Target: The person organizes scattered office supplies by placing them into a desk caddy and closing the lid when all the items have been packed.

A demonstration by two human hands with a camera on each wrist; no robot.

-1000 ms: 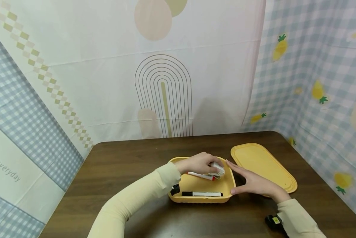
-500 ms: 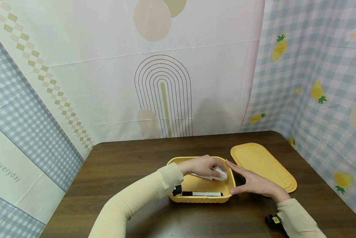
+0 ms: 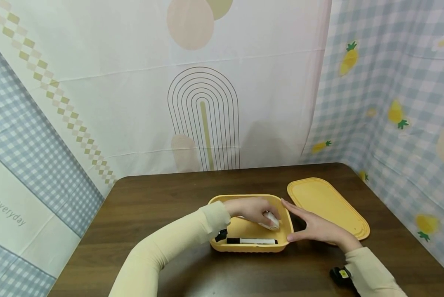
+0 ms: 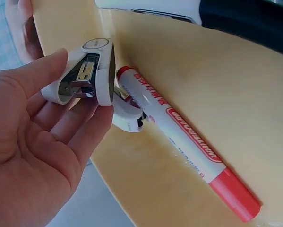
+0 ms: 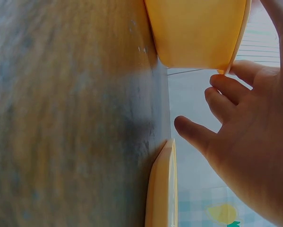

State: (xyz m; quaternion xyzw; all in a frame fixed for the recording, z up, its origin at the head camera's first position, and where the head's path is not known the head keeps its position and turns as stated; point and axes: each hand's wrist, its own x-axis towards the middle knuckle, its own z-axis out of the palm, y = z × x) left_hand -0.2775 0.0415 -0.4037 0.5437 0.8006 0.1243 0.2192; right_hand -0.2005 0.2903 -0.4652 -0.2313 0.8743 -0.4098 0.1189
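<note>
From where I stand, the person's left hand (image 3: 251, 209) dips into the yellow box (image 3: 248, 248), pinching a small white stapler (image 4: 103, 75) between the thumb and the fingers bent beneath it. The stapler is inside the box, toward its right end, its metal mouth showing from the wrist's side; I cannot tell whether it touches the bottom. Just under it sits a second small white object (image 4: 127, 118), too much hidden for me to name. A red-capped whiteboard marker (image 4: 186, 137), white along the barrel with red lettering, lies right beside that object on the box's bottom. Along the near wall rests a marker with a black cap (image 3: 253, 241) and a white barrel, well apart from the left hand's fingertips.

The right hand (image 3: 316, 229) is spread wide at the box's right end: a forefinger reaches the far corner of the rim, the thumb the near one, while the lower fingers stand clear of the wall.

Past that hand, the yellow lid (image 3: 327, 208) lies flat and askew on the dark wooden tabletop (image 3: 162, 198), near the box yet apart from it. Both arms wear cream sleeves (image 3: 185, 231), with a black device (image 3: 341, 277) at the right wrist. Behind everything hangs a white cloth (image 3: 133, 103) printed with thin arches, and to the right a blue checked one (image 3: 378, 82) with pineapples.
</note>
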